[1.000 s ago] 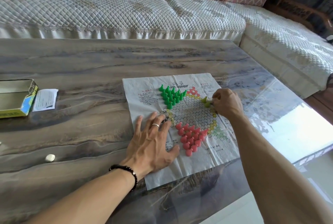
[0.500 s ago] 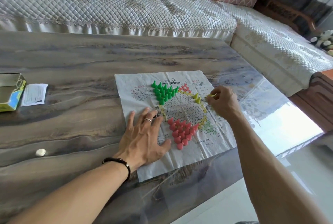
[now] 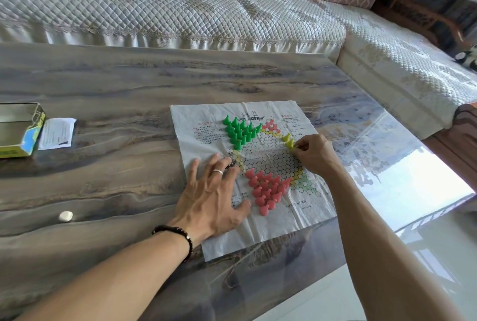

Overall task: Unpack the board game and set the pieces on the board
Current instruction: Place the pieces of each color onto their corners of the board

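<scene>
Leftmost, the open box (image 3: pixel 19 131) sits unpacked on the worktop (image 3: pixel 116 83). Our left hand (image 3: pixel 215 195) presses flat, fingers spread, on the paper board (image 3: pixel 296 207). Green pieces (image 3: pixel 241 131) and pink pieces (image 3: pixel 267 190) fill their corners. Our right hand (image 3: pixel 313 154) pinches a yellow piece (image 3: pixel 294 145) beside two placed; we judge most yellows remain.

Bright daylight from the right, white glare on the glossy table (image 3: pixel 402 165), wide-angle edge bowing.
</scene>
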`<state>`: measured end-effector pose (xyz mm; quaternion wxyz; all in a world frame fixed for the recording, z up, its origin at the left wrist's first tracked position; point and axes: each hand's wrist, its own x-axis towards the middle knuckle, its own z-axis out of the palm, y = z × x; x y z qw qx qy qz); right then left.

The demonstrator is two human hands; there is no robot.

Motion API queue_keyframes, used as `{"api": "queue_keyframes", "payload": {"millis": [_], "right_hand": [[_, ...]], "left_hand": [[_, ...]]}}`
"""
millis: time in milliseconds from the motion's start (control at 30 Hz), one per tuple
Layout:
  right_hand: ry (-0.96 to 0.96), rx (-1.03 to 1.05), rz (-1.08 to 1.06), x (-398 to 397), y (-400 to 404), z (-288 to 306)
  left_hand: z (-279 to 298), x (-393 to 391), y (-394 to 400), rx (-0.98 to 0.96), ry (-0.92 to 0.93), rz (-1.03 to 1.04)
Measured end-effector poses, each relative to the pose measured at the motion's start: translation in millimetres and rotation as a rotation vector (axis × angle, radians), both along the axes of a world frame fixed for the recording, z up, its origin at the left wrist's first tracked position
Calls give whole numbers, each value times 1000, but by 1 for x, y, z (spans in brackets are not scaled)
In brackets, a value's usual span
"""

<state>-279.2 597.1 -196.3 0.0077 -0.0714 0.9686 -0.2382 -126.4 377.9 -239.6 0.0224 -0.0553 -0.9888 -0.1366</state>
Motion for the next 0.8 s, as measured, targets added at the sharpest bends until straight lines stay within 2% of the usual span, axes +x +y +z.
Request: {"api": "queue_keyframes", "payload": {"millis": [333, 500, 633, 800], "right_hand": [[1, 31, -18, 1, 3, -3], [18, -61, -49, 2, 10, -3], [108, -63, -82, 2, 20, 3], [134, 28, -94, 3, 35, 6]], "left_hand": [[0, 0, -1, -5, 1, -4], [0, 0, -1, -3, -5, -2], [1, 0, 0, -4, -3, -4], [1, 0, -1, 14, 3, -2]]}}
